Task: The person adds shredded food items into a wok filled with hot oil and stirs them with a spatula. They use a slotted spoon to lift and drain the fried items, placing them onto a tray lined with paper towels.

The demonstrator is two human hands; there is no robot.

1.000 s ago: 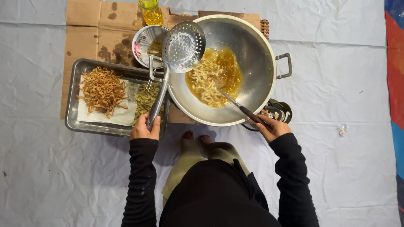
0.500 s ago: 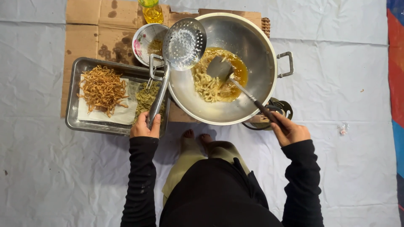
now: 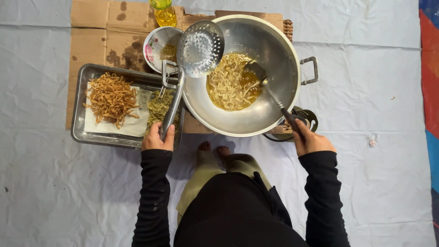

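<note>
A large metal wok (image 3: 274, 50) holds pale strips frying in yellow oil (image 3: 228, 87). My right hand (image 3: 308, 139) grips the dark handle of a spatula (image 3: 263, 77) whose blade dips into the oil at the right of the strips. My left hand (image 3: 157, 139) holds the long handle of a perforated skimmer (image 3: 200, 48), its round bowl raised over the wok's left rim. Beside it a metal tray (image 3: 80, 132) carries browned fried strips (image 3: 112, 98) on white paper and a greenish pile (image 3: 160, 107).
A small wire strainer bowl (image 3: 157, 45) and a bottle of yellow oil (image 3: 163, 11) stand on stained cardboard (image 3: 105, 32) behind the tray. A burner (image 3: 308, 116) shows under the wok's right side. My feet (image 3: 215, 148) rest near the wok on a grey sheet (image 3: 375, 91).
My right hand drew back and swung the spatula; its blade moved from the middle of the strips to their upper right edge. The skimmer stayed raised.
</note>
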